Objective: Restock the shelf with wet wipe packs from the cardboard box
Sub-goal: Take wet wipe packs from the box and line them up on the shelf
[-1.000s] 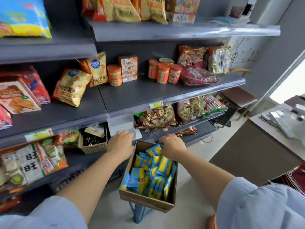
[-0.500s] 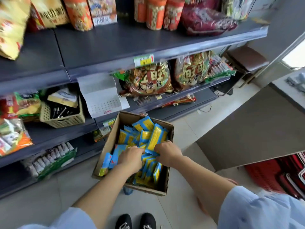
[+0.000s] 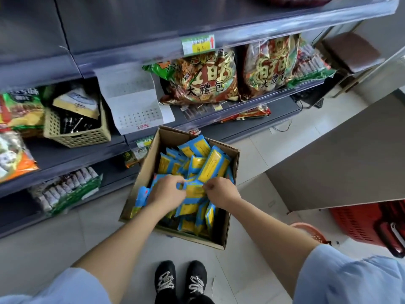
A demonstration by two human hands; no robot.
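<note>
An open cardboard box (image 3: pixel 232 218) stands in front of the shelf, filled with several blue and yellow wet wipe packs (image 3: pixel 213 164). Both my hands are inside it. My left hand (image 3: pixel 167 193) has its fingers curled round the left end of one wet wipe pack (image 3: pixel 194 189) lying on top of the pile. My right hand (image 3: pixel 220 189) pinches the same pack at its right end. The dark grey shelf (image 3: pixel 135 25) runs across the top of the view.
Big snack bags (image 3: pixel 203 79) fill the lower shelf behind the box. A beige basket (image 3: pixel 76 134) sits at the left beside a white perforated panel (image 3: pixel 133 102). A red basket (image 3: pixel 368 224) stands on the floor at the right, next to a grey counter (image 3: pixel 341 161). My black shoes (image 3: pixel 180 279) are below the box.
My view has tilted down from the shelves to the box. Both hands went from the box's far rim down into the packs and took hold of one.
</note>
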